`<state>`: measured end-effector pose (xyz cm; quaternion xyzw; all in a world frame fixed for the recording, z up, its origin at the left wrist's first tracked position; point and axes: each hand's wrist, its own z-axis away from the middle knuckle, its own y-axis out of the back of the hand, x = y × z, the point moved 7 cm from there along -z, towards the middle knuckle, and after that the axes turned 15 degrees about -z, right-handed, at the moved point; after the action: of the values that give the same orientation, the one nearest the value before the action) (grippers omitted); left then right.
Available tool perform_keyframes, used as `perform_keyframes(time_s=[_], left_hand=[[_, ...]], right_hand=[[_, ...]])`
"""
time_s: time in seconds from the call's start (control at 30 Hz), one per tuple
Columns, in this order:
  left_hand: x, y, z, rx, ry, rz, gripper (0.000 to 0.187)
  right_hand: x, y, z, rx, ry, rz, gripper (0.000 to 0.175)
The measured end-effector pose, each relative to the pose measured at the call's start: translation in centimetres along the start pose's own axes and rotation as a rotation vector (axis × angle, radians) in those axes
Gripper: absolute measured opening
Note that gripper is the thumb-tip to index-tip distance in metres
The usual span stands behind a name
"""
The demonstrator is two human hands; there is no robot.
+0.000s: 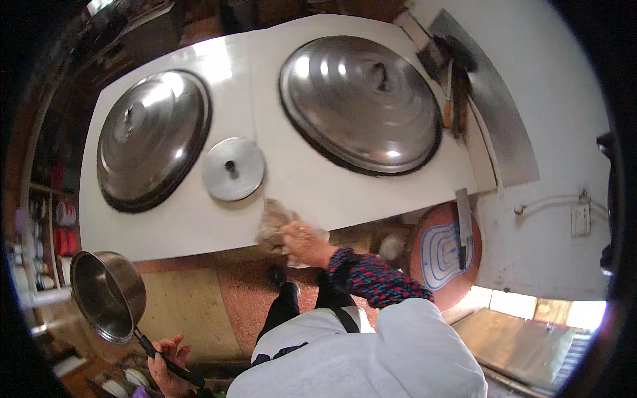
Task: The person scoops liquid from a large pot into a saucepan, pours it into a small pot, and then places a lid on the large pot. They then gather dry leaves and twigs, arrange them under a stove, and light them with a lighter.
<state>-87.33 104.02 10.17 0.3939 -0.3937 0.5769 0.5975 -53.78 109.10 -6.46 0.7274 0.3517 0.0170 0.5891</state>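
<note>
My left hand (169, 365), low on the left, grips the black handle of a steel saucepan (107, 298). The pan is held off the counter's front left corner, tilted so that its inside shows, and nothing is visible in it. At the front edge of the white counter (239, 224), my right hand (308, 246) has hold of a crumpled greyish-brown cloth (275, 224). The cloth lies against the counter top and is slightly blurred. Just beyond it sits a small round metal lid (234, 169) with a black knob.
Two large domed steel lids, one left (154, 139) and one right (361, 104), cover much of the counter. Brushes (453, 94) lie at the right back. A cleaver (464, 224) rests on a round board (443, 253) beside the counter. A wall pipe (552, 200) juts out at right.
</note>
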Motion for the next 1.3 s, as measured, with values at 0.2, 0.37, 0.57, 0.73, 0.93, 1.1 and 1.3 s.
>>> perform_keyframes(time_s=[0.2,0.37,0.57,0.73,0.93,1.1,1.3], left_hand=[[2.6,-8.8,1.3,-0.126,-0.045,-0.059,0.020],[3.2,-17.7,1.6,-0.272,-0.052,-0.061,0.019],[3.3,-27.4,1.7,-0.492,0.044,-0.067,0.020],[3.6,-35.1,1.0,-0.756,0.163,-0.073,0.023],[3.2,-43.5,0.2,-1.065,0.217,-0.147,0.011],[0.3,-50.2,2.2,-1.375,0.080,-0.294,0.004],[-6.8,-53.7,10.7,-1.704,0.189,-0.457,0.004]], right_hand=[[13.4,11.8,16.2,0.028,-0.525,0.248,0.020],[28.3,23.8,28.9,0.408,-1.258,-0.022,0.033],[35.3,35.0,31.7,0.593,-1.064,0.072,0.029],[32.0,37.5,32.0,0.860,-0.890,0.447,0.025],[18.9,30.4,30.2,0.758,-0.973,-0.984,0.017],[0.9,25.3,26.1,0.285,-0.748,-1.421,0.035],[-7.3,25.4,30.1,0.697,-0.788,-1.349,0.057]])
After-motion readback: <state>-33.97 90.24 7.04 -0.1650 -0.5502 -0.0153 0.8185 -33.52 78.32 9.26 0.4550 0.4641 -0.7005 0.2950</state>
